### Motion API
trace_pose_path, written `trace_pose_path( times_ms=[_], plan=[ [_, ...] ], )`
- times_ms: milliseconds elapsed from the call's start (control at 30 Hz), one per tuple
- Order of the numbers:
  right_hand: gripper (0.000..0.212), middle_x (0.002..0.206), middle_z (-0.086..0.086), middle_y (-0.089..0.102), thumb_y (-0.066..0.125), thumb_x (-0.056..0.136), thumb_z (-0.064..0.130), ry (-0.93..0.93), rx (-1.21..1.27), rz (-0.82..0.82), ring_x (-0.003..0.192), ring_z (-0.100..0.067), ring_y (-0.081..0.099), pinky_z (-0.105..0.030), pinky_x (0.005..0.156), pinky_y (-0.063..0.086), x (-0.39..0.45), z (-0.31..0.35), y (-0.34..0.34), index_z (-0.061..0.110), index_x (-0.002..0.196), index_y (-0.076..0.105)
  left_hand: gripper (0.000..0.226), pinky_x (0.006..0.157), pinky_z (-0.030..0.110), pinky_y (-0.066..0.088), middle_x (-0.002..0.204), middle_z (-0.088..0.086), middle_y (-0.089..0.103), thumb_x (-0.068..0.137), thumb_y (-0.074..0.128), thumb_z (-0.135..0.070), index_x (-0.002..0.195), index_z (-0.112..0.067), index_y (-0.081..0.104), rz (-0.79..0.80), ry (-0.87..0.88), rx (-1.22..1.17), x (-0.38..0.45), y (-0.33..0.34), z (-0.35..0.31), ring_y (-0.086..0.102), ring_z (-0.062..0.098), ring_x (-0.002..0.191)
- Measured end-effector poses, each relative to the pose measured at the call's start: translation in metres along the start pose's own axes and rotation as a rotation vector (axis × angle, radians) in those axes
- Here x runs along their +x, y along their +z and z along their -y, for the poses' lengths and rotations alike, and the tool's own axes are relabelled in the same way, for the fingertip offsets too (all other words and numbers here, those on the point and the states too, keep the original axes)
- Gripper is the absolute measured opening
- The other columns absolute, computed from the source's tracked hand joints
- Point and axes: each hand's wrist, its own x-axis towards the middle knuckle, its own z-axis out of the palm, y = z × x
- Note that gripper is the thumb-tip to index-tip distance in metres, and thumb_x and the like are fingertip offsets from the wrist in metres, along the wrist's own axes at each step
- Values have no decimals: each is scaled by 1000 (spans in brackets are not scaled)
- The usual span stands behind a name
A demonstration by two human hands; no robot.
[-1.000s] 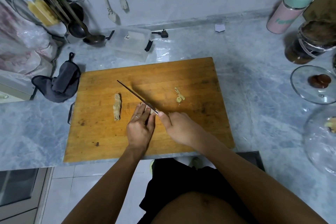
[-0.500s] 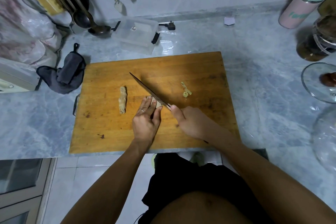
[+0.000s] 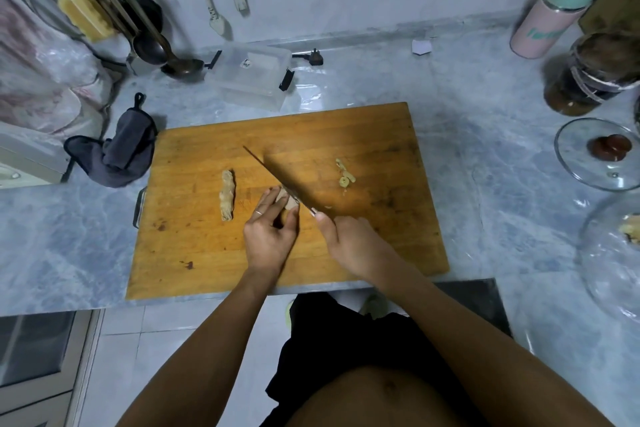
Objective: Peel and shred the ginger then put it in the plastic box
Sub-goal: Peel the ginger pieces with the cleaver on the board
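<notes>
Board layout, mid-cut.
My left hand (image 3: 270, 236) pins a ginger piece (image 3: 286, 201) mid cutting board (image 3: 214, 263); my right hand (image 3: 356, 246) sets the knife (image 3: 277, 177) against its right side. Second ginger piece (image 3: 228, 195) lies left, ginger scraps (image 3: 344, 174) right. Plastic box (image 3: 252, 74) sits behind the board, cloth (image 3: 117, 149) off its left edge.

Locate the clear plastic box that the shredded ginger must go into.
In the head view, the plastic box sits on the counter just behind the cutting board's far-left edge, beside the ladle, away from both hands.
</notes>
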Motion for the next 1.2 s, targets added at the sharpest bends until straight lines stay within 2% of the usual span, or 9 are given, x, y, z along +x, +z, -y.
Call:
trace_pose_path(
  times_ms=[267, 400, 467, 534, 600, 667, 767, 901, 1201],
  plan=[
    [68, 73, -10, 62, 13, 105, 50, 44, 44, -19, 75, -25, 62, -33, 69, 43, -19, -22, -33, 14, 65, 53, 30, 109, 20, 38, 133, -1, 62, 82, 73, -6, 112, -10, 73, 110, -6, -18, 3, -19, -1, 54, 11, 126],
    [65, 59, -3, 50, 15, 105, 54, 26, 175, -13, 58, -21, 51, -32, 60, 40, -22, -10, -24, 16, 61, 45, 28, 92, -5, 26, 144, -1, 52, 81, 72, -5, 109, -13, 70, 189, 24, 40, 9, -18, -8, 46, -13, 106],
    [65, 57, -1, 50, 16, 105, 55, 50, 220, 7, 51, -18, 49, -30, 55, 41, -23, -3, -17, 14, 65, 48, 29, 95, 2, 29, 146, 2, 51, 80, 73, -5, 108, -14, 66, 205, 2, 45, 11, -17, -9, 43, -14, 106],
    [65, 56, -3, 49, 17, 104, 57, 73, 255, 22, 44, -16, 48, -26, 47, 40, -24, -1, -11, 12, 71, 51, 29, 103, 20, 39, 139, 3, 57, 80, 74, -6, 106, -15, 65, 179, -31, -9, 12, -17, -10, 53, 5, 120],
    [65, 54, -4, 47, 17, 104, 57, 73, 270, 30, 39, -16, 46, -24, 43, 38, -26, -3, -8, 11, 72, 51, 28, 95, 28, 48, 126, 0, 64, 81, 77, -10, 105, -15, 64, 137, -82, -79, 9, -19, -14, 61, 14, 109],
    [65, 50, -1, 46, 18, 105, 56, 62, 277, 28, 39, -16, 45, -24, 44, 38, -27, -6, -10, 11, 70, 50, 28, 84, 24, 49, 118, -4, 67, 85, 75, -16, 110, -15, 63, 127, -132, -88, 5, -21, -20, 62, 11, 94],
    [62, 38, 14, 45, 19, 107, 51, 38, 280, 19, 36, -5, 45, -21, 44, 36, -29, -11, -15, 17, 64, 47, 31, 89, 14, 42, 132, -4, 62, 91, 69, -23, 121, -16, 64, 143, -193, -107, 1, -19, -20, 59, 7, 109],
    [51, 54, 14, 44, 23, 108, 43, -34, 198, -22, 54, 2, 43, -15, 56, 30, -36, -13, -22, 32, 62, 41, 31, 105, 28, 45, 132, -1, 64, 94, 66, -24, 123, -14, 67, 133, -259, -180, 4, -14, -19, 58, 13, 123],
    [70, 83, -8, 70, 21, 103, 58, -188, 36, -33, 83, -23, 63, -44, 84, 52, -38, -13, -24, 9, 97, 70, 24, 103, 36, 48, 105, 4, 75, 91, 57, 1, 106, -4, 76, -3, -468, -401, 20, -11, -37, 66, 15, 106]
  ],
)
